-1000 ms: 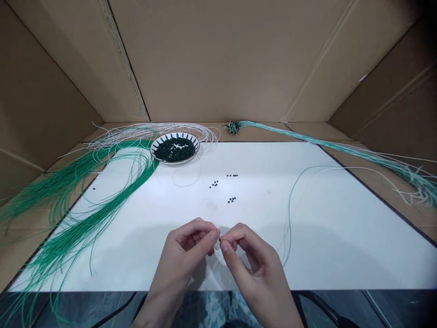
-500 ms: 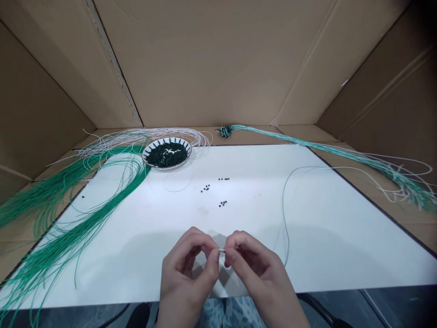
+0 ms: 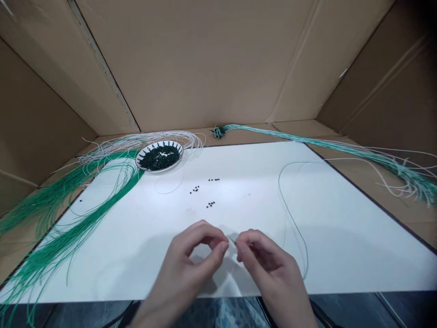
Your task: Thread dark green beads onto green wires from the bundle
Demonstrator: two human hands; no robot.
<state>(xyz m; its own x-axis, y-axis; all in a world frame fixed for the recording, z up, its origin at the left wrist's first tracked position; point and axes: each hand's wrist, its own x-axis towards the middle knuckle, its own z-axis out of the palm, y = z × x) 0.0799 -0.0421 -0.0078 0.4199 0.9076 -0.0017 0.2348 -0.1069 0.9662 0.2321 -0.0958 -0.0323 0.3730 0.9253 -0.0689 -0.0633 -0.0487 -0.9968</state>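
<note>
My left hand (image 3: 198, 253) is closed in a pinch near the front edge of the white board. Whatever sits between its thumb and forefinger is hidden or too small to make out. Close beside it, my right hand (image 3: 269, 264) pinches a thin cord, whose short pale tip (image 3: 232, 239) points toward the left fingertips. The rest of the pale green and white cord (image 3: 293, 221) loops across the board from behind the right hand. Ahead of my hands lie three small groups of dark beads: a near group (image 3: 210, 204), a left group (image 3: 194, 189) and a row (image 3: 214, 179).
A striped-rim plate (image 3: 140, 152) full of dark beads stands at the back left. Green cords (image 3: 99, 207) and white cords (image 3: 164, 135) spread around it. A beaded bundle of cords (image 3: 290, 136) stretches along the back right. Cardboard walls (image 3: 205, 59) enclose the white board (image 3: 341, 237).
My hands have drawn slightly apart, and the left fingertips no longer meet the cord tip as closely. The view has shifted a little to the right.
</note>
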